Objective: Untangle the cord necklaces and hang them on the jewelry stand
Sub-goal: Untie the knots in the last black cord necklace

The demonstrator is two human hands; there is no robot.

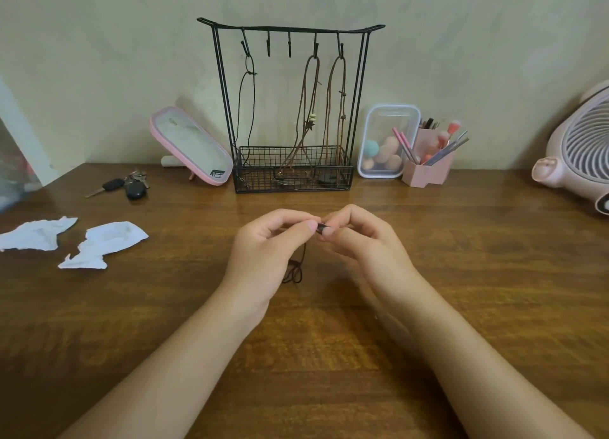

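Observation:
A black wire jewelry stand (359, 86) stands at the back of the wooden table, with several hooks on its top bar. A black cord necklace (247, 106) hangs from the leftmost hook. Two brown cord necklaces (304, 109) hang from the two right hooks, their ends in the stand's basket. My left hand (270, 251) and my right hand (362, 241) meet in front of the stand, fingertips pinched together on a dark cord necklace (296, 272). Its loops dangle between my wrists down to the table.
A pink-framed mirror (191, 145) leans left of the stand, with keys (130, 185) nearby. Two white crumpled papers (102, 247) lie at the left. A clear box of sponges (385, 142), a pink brush holder (428, 165) and a pink fan (580, 148) sit at the right.

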